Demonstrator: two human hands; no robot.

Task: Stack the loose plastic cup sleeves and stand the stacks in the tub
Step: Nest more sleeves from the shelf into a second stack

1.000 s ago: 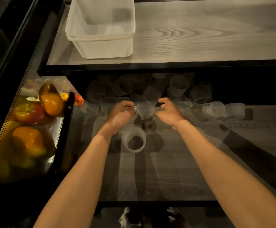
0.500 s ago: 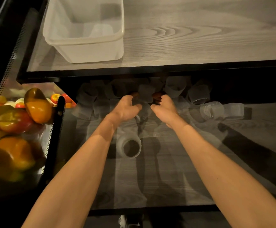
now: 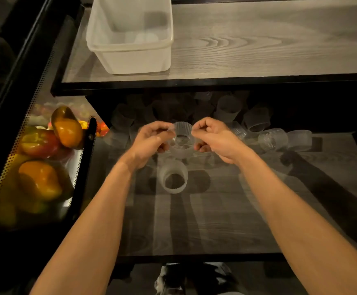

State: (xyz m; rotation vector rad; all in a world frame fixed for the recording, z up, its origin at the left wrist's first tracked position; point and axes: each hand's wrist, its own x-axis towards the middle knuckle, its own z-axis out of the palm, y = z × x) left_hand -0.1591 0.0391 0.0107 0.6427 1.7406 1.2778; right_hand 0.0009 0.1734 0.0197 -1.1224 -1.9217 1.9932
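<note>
Head view: a ribbed sleeve (image 3: pixel 181 129) is pinched at both sides by left hand (image 3: pixel 149 141) and right hand (image 3: pixel 214 137), above a stack (image 3: pixel 174 180) stood on the lower shelf (image 3: pixel 194 228). Many loose sleeves (image 3: pixel 273 139) are left; the tub (image 3: pixel 130 60) is seemingly barely filled.

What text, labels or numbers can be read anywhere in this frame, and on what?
No readable text anywhere in the head view.
tub: plain translucent walls, no label.
cup sleeve, pinched between left hand and right hand: ribbed clear plastic, no print.
loose sleeves behind: partly dark and blurred, no marks can be made out.
peppers: no sticker visible.
</note>
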